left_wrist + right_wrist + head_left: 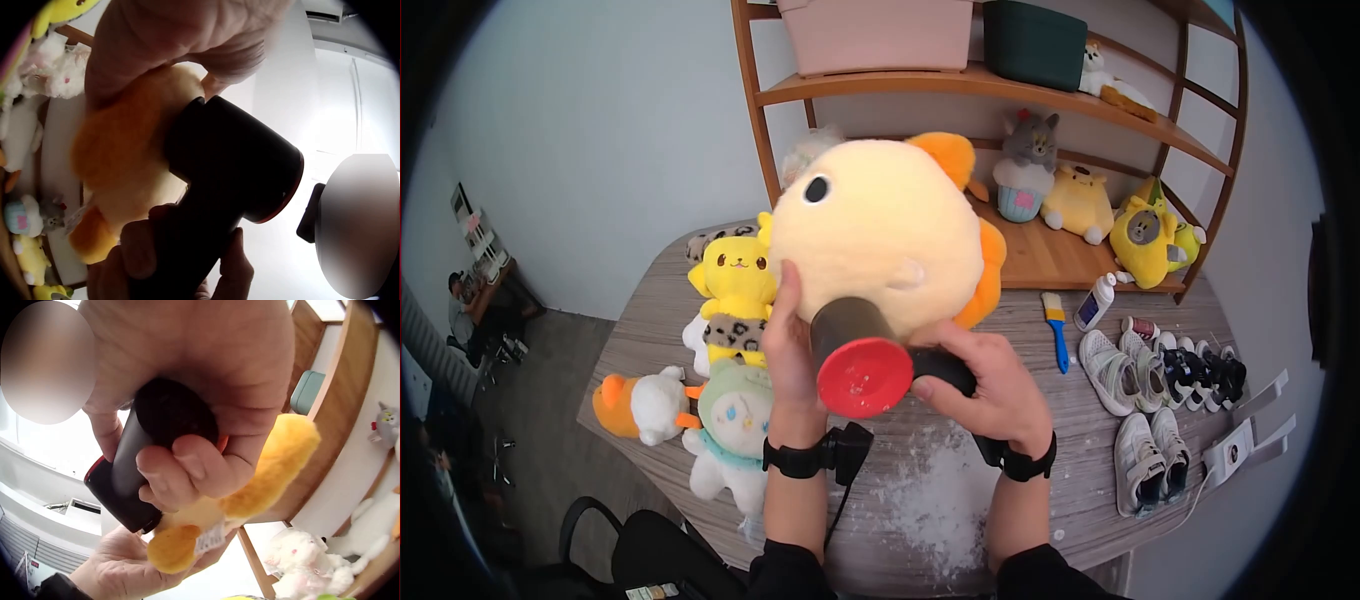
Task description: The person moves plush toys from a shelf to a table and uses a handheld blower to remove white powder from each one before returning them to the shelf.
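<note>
A round cream plush toy (880, 225) with a black eye and orange parts is held up over the table. My left hand (790, 355) grips it at its lower side, thumb up along the front. My right hand (990, 385) curls round the handle of a black hair-dryer-shaped device (864, 376) with a flat red end. The device's other end sits right at the plush, and its red end faces me. In the right wrist view, my fingers wrap the black handle (125, 469); a white tag (211, 536) hangs from the plush.
White fluff or powder (930, 500) covers part of the table. Several plush toys (735, 265) stand at the left. At right are a blue-handled brush (1056, 335), a white bottle (1096, 302) and shoes (1110, 372). Behind rises a wooden shelf (1030, 250) with boxes and plush toys.
</note>
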A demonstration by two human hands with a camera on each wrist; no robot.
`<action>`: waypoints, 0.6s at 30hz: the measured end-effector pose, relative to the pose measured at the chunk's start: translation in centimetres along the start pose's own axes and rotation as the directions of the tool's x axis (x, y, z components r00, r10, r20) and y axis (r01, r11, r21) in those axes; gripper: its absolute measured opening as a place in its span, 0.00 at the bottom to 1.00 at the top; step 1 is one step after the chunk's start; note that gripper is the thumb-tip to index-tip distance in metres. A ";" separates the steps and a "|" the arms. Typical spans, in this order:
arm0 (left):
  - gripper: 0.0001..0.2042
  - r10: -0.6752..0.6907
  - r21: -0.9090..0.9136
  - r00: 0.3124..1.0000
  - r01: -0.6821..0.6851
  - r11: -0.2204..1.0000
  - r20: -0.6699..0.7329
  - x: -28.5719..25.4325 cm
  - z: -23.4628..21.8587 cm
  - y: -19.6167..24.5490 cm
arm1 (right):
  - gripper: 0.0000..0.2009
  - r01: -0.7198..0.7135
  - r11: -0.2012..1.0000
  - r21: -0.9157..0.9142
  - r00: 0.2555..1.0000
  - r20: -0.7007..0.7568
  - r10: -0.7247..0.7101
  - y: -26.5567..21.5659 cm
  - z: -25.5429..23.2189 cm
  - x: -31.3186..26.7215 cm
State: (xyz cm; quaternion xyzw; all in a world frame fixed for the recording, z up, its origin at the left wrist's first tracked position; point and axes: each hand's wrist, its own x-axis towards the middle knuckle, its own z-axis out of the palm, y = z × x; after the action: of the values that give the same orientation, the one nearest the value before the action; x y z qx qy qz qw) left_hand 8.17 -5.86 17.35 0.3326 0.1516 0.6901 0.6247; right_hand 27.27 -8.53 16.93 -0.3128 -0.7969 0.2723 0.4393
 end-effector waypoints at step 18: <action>0.27 0.232 -0.045 0.969 -0.237 0.971 -0.084 0.1 -0.2 -0.6 | 0.13 0.017 1.000 0.020 0.999 -0.047 -0.016 -0.7 -1.4 -0.7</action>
State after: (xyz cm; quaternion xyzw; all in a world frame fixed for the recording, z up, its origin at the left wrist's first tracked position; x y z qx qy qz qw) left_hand 8.50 -5.57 16.87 0.3040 0.1166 0.7754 0.5411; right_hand 28.63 -9.23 17.74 -0.3082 -0.7862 0.2692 0.4631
